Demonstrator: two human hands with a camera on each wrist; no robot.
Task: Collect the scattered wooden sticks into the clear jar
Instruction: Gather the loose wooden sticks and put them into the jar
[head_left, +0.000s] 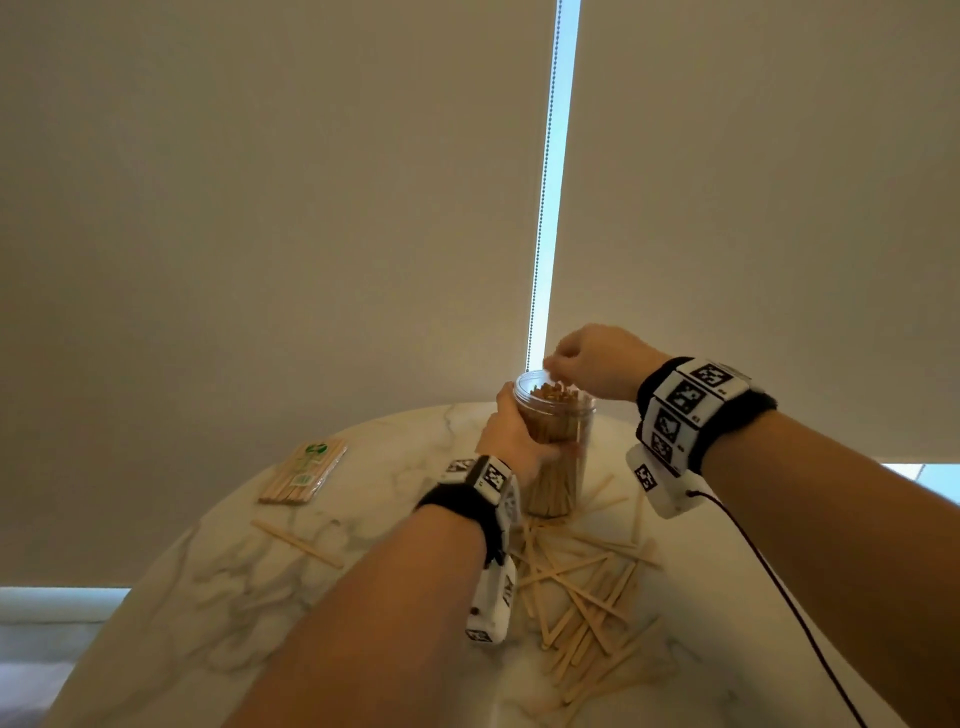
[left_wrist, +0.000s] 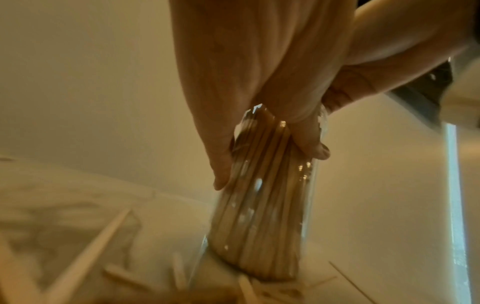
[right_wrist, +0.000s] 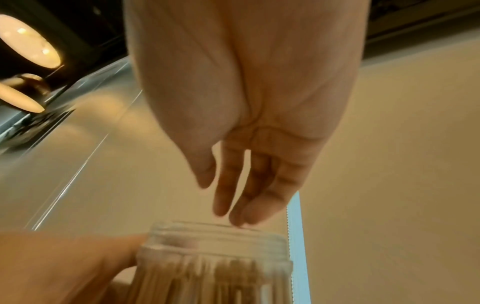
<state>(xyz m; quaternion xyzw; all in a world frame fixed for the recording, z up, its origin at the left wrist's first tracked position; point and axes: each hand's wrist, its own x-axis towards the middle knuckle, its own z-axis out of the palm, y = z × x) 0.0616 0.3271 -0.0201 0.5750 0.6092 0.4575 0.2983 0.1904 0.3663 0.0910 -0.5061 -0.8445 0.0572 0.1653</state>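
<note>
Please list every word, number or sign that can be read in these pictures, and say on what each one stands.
No text can be read.
Green label on the clear packet of wooden sticks: too small and blurred.
Black-and-white square code markers on the left wristband and the right wristband: patterns only; tiny marks beside them are illegible.

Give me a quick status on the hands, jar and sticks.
Left hand grips jar. Right hand open over its mouth, holding nothing. Jar packed with sticks; loose sticks on table. Nothing in the way.

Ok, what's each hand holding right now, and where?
The left hand grips the clear jar around its upper wall. The right hand holds nothing, fingers above the jar's mouth.
</note>
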